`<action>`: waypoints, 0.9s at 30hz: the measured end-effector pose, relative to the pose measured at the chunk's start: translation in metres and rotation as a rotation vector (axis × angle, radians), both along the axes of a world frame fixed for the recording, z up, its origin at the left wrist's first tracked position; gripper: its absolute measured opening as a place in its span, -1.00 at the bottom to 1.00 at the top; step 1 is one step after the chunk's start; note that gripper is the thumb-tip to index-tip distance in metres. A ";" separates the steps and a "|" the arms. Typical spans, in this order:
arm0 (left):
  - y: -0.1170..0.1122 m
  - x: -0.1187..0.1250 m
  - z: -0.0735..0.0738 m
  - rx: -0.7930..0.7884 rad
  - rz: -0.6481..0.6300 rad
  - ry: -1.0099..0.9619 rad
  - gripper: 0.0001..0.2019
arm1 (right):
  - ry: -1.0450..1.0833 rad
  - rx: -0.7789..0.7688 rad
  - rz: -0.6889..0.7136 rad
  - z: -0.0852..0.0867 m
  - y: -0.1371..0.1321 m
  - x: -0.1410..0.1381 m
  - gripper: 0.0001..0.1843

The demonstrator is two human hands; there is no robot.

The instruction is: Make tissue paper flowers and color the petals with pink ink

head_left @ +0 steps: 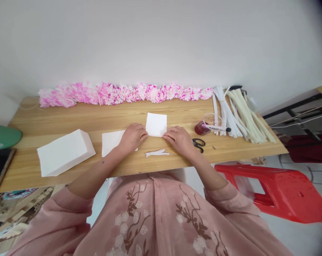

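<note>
Pale wall (161, 42) fills the upper half of the frame, and below it a wood-grained desk (78, 115) runs from left to right. At the centre lies a white square sheet (156, 124), its near edge pinched at both corners: the left hand (132, 137) grips the lower left one, the right hand (179, 139) the lower right. Most of this sheet is flat and plain; a faint line along the near edge may be the start of a fold, but it is too small to tell.

Just below it lie a few short white strips (157, 153), not tied around anything. Further pieces seem unworked: another white sheet (111, 141) partly under the left forearm, and a thick white stack (63, 151) at left. Along the back, a row of pink-and-white ruffled pieces (123, 94) looks finished. At right, scissors (197, 143), a jar of dark red liquid (200, 128), and bundles of white strips (227, 112) and cream strips (247, 115) stand untouched.
</note>
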State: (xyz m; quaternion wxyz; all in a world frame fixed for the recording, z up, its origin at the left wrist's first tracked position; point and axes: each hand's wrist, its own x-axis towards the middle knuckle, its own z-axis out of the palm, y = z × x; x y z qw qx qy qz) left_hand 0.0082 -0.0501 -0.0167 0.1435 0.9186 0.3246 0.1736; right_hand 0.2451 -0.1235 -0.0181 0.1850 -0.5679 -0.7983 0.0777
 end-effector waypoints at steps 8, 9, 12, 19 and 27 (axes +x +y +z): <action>0.007 0.005 0.012 -0.138 0.094 0.052 -0.75 | -0.011 -0.042 -0.048 0.005 0.004 -0.002 -0.78; 0.009 0.005 0.013 -0.152 0.102 0.058 -0.75 | -0.002 -0.049 -0.060 0.005 0.005 -0.002 -0.80; 0.013 0.005 0.013 -0.181 0.110 0.068 -0.74 | 0.021 -0.074 -0.073 0.004 0.007 0.000 -0.84; 0.018 0.009 0.019 -0.257 0.123 0.148 -0.75 | -0.039 -0.121 -0.075 0.011 0.010 -0.002 -0.80; 0.021 0.015 0.023 -0.256 0.126 0.202 -0.78 | -0.069 -0.214 -0.107 0.021 0.016 -0.005 -0.83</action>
